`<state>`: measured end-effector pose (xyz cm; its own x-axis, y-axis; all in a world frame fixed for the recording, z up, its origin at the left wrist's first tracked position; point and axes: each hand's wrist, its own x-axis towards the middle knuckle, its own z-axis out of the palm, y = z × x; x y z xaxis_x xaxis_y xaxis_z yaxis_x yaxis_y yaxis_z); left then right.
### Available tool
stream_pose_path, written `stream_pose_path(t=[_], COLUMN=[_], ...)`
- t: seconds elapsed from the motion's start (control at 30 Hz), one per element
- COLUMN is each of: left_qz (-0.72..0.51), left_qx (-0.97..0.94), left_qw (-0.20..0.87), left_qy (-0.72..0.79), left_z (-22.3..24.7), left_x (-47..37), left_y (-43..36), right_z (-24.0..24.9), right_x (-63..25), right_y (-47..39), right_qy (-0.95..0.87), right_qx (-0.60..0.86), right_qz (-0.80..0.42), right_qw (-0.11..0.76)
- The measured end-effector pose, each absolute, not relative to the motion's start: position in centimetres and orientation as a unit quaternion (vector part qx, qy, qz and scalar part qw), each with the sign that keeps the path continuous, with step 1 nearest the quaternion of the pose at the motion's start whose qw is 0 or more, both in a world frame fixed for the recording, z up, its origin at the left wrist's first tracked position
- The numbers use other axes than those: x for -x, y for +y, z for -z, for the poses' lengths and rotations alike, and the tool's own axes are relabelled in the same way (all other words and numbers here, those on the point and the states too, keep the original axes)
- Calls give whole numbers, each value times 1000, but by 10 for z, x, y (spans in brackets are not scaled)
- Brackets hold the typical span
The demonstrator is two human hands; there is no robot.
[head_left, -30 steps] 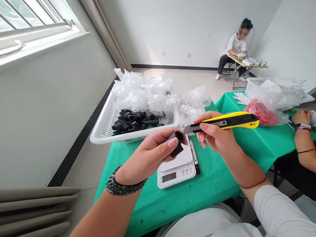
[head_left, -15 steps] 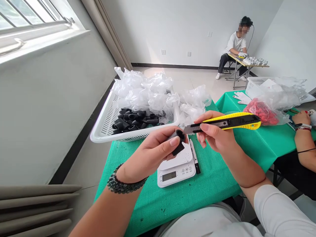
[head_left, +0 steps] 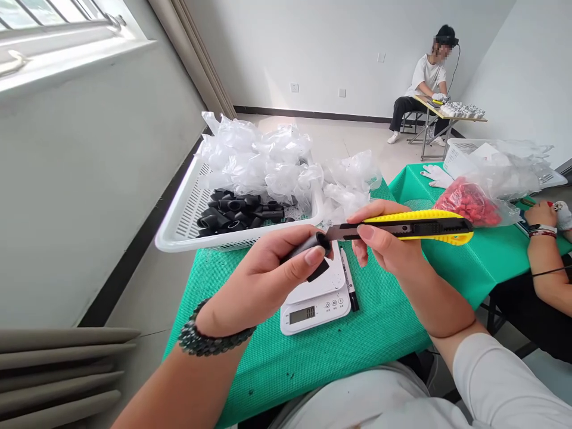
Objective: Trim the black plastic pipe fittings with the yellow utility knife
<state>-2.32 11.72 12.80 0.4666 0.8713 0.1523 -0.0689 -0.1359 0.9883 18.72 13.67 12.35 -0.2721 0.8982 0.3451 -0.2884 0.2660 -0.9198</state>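
Knife (head_left: pixel 420 227) in right hand (head_left: pixel 386 241); left hand (head_left: pixel 277 271) holds black fitting (head_left: pixel 318 243).

"M" and "T" on the white scale's (head_left: pixel 317 314) buttons (head_left: pixel 334 302)

The left hand (head_left: pixel 272 277) grips a black rubber fitting (head_left: pixel 318 241); the right hand (head_left: pixel 388 241) holds a yellow cutter (head_left: pixel 415 227).
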Motion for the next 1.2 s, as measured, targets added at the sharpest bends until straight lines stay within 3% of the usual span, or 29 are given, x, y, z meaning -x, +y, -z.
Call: stream_pose_path(t=[0.43,0.7,1.2], left_qz=[-438,-454,-427], left_qx=[-711,-780,-806], left_qw=[454,315,210], left_qy=[311,293,351], left_z=[-134,-134,-132], left_x=[22,25,22], left_y=[110,109,105], right_z=[-121,-125,-127], right_x=[-190,-187,-188], right_y=[140,134,131], right_qy=[-569,-552,-557], right_qx=[214,248,259], right_qz=[-557,-560,-560], right_qw=[566,565,556])
